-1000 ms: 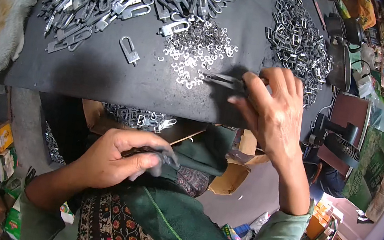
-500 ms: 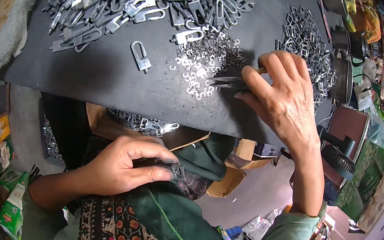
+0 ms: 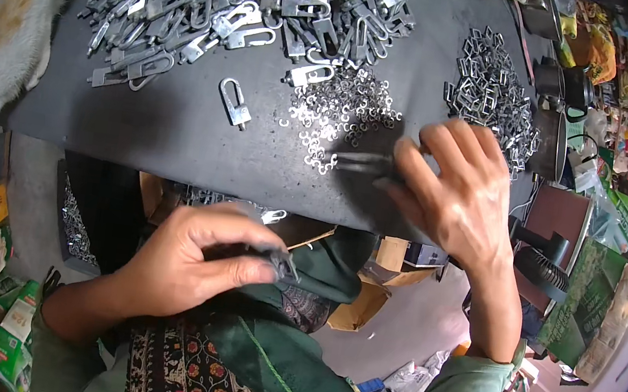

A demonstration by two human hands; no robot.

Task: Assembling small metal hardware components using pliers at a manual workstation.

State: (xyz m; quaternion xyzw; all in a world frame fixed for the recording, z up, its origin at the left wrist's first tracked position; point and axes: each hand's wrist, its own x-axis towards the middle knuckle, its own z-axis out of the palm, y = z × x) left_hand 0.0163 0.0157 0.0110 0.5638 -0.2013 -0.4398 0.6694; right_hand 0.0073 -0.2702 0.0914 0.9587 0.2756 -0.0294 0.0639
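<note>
My right hand [image 3: 461, 192] is closed around needle-nose pliers [image 3: 362, 161], smeared by motion. Their slim jaws point left over the table, with the tips at the near edge of a heap of small C-shaped rings [image 3: 342, 104]. Whether a ring sits between the jaws I cannot tell. Below the table edge, over my lap, my left hand [image 3: 199, 256] pinches a dark metal piece [image 3: 283, 265] between thumb and fingers. It is blurred and partly covered. One silvery hook-shaped metal part [image 3: 234, 103] lies alone left of the rings.
A large pile of similar looped metal parts [image 3: 251, 9] covers the table's far left. Small rectangular metal frames [image 3: 490, 92] are heaped at the right. White and tan fur [image 3: 10, 37] lines the left edge. A cardboard box [image 3: 151, 194] sits under the table; a fan [image 3: 543, 266] stands at right.
My right hand and the pliers have drawn slightly toward me, to the near edge of the rings. My left hand still holds the metal piece, slightly shifted. The whole view has tilted a little.
</note>
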